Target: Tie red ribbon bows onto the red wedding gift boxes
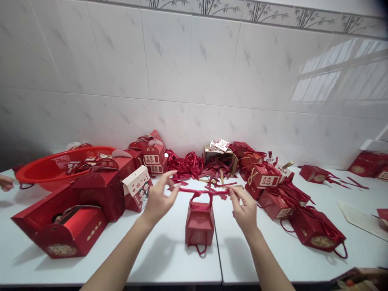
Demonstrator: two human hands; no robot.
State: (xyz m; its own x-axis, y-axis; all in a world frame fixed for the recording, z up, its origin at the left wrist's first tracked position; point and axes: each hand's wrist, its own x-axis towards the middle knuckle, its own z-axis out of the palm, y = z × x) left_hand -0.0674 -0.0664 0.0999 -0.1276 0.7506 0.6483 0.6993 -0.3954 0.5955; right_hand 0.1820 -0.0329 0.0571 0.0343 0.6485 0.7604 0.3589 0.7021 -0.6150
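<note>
A small red box stands upright at the middle of the white table, with a cord loop hanging at its front. A red ribbon runs across its top, stretched level and crossed over at the centre. My left hand pinches the ribbon's left end between thumb and a finger. On the other side my right hand pinches the right end. Both hands are raised a little above the tabletop, on either side of the box.
An orange-red basket and large red boxes fill the left. Loose ribbons and an open carton lie by the wall. Ribboned red boxes line the right. Another person's hand shows at far left.
</note>
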